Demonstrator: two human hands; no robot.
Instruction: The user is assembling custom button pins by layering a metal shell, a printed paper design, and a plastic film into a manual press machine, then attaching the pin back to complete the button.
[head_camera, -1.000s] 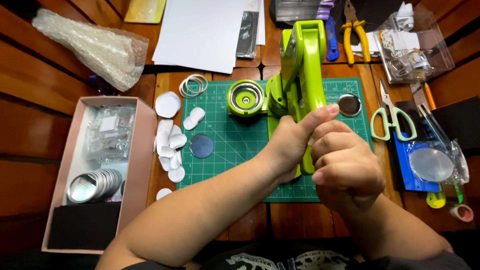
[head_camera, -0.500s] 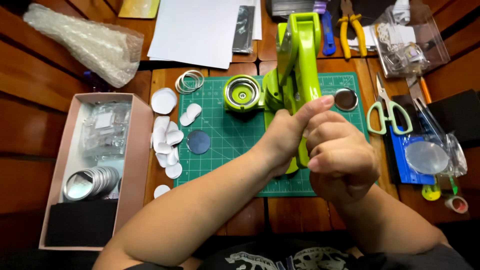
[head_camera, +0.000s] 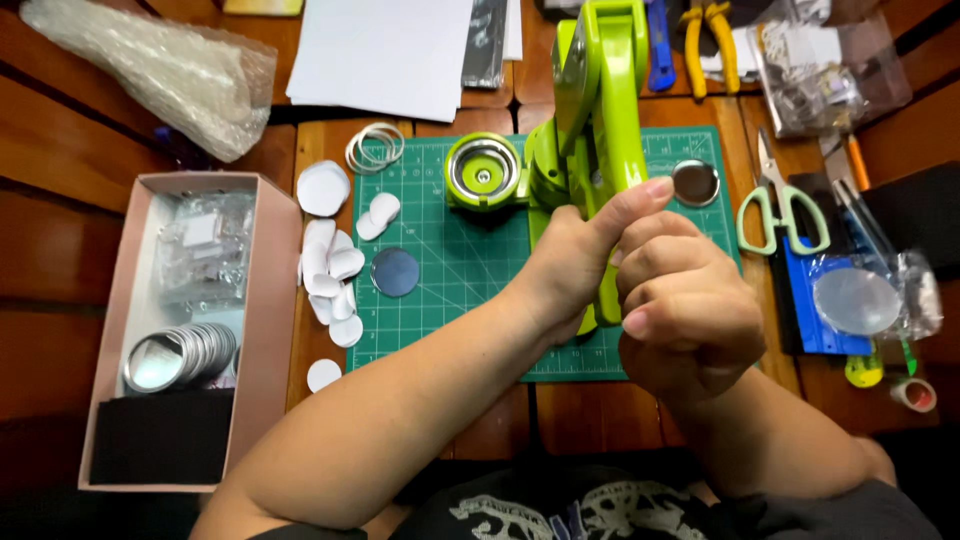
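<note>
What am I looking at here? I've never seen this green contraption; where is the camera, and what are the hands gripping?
The camera sits on the person's head and looks down at a wooden table. The green machine is a hand press with a long lever, standing on a green cutting mat. Both hands grip that lever: the left hand wraps it from the left side, the right hand closes on it lower down. Left of the press sits a round green die. On the mat lies a dark disc, with white paper circles beside it. A pink box holds stacked metal discs. Green-handled scissors lie to the right.
</note>
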